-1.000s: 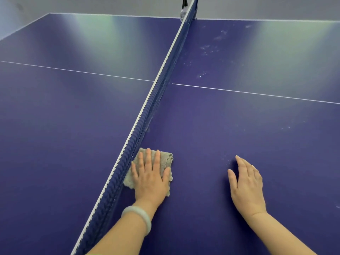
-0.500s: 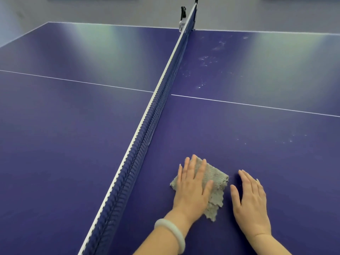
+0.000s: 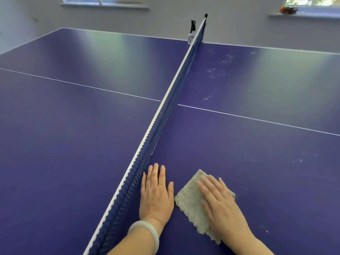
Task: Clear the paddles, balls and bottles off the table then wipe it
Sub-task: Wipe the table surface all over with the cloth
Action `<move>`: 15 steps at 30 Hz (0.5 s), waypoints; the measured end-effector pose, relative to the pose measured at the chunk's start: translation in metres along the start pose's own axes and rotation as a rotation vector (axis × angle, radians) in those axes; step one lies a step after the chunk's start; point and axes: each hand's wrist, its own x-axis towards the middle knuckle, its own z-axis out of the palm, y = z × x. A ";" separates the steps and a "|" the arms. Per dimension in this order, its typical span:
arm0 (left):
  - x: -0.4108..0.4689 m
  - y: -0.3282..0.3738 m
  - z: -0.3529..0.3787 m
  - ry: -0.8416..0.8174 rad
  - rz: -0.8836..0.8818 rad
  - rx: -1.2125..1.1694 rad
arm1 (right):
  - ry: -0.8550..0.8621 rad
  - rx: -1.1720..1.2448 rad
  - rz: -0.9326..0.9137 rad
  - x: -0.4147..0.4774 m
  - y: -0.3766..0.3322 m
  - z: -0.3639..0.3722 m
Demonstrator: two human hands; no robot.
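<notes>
One grey, fuzzy square cloth [image 3: 191,201] lies flat on the dark blue table-tennis worktop [image 3: 73,144], on the half to the right of the net and close to the person. The right hand [image 3: 222,205] rests on it with fingers straight and spread, pressing rather than gripping. The left hand [image 3: 156,197], with a pale bangle [image 3: 147,234] at the wrist, lies flat on the bare surface between the cloth and the blue net [image 3: 165,115]; its fingers are straight and hold nothing.

No paddles, balls or bottles show on the visible surface, so clearing is judged complete and wiping is in hand. Outstanding: white specks and smears [image 3: 215,72] on the far right half beside the net.

Not verifiable:
- The near edge and right-hand end of the worktop are cut off.
- Whether the left half has been wiped cannot be told.
- The small orange object [image 3: 288,10] on the far window sill [image 3: 312,15] is too blurred to identify.
</notes>
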 end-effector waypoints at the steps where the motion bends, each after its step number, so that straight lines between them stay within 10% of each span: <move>1: 0.000 0.001 0.000 0.006 -0.004 0.012 | -0.054 -0.052 -0.080 0.011 0.000 0.007; 4: 0.001 0.003 0.000 0.016 -0.012 0.013 | -0.099 -0.181 -0.149 0.054 0.034 0.015; 9: 0.001 0.007 -0.007 -0.049 -0.040 0.026 | -0.144 -0.133 0.614 0.101 0.088 0.012; 15: 0.001 0.006 -0.007 -0.023 -0.023 0.064 | -0.182 -0.218 0.223 0.143 0.020 0.041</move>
